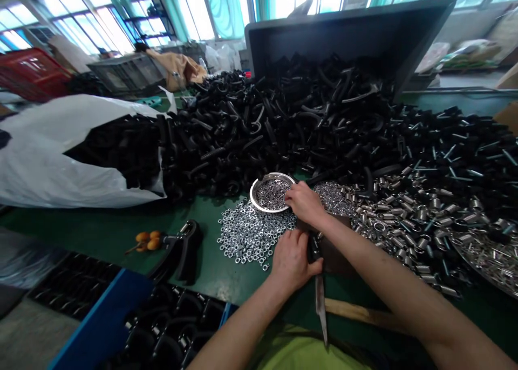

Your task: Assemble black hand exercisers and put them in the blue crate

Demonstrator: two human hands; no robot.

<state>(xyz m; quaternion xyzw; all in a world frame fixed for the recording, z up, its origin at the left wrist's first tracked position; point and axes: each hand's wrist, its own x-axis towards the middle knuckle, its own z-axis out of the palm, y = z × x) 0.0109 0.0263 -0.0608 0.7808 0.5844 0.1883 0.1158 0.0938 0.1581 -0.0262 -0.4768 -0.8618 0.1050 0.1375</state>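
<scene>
My left hand is closed around a black part at the near edge of the green table, just above a long metal blade that points toward me. My right hand reaches forward to the rim of a round metal dish filled with small silver pieces, fingers curled at the dish's right side. Whether they pinch anything is hidden. A flat spread of small silver nuts lies left of my left hand.
A huge heap of black handles spills from a tipped grey crate. Springs lie at right. A white sack is at left. An assembled black gripper, orange beads and a blue bin sit nearby.
</scene>
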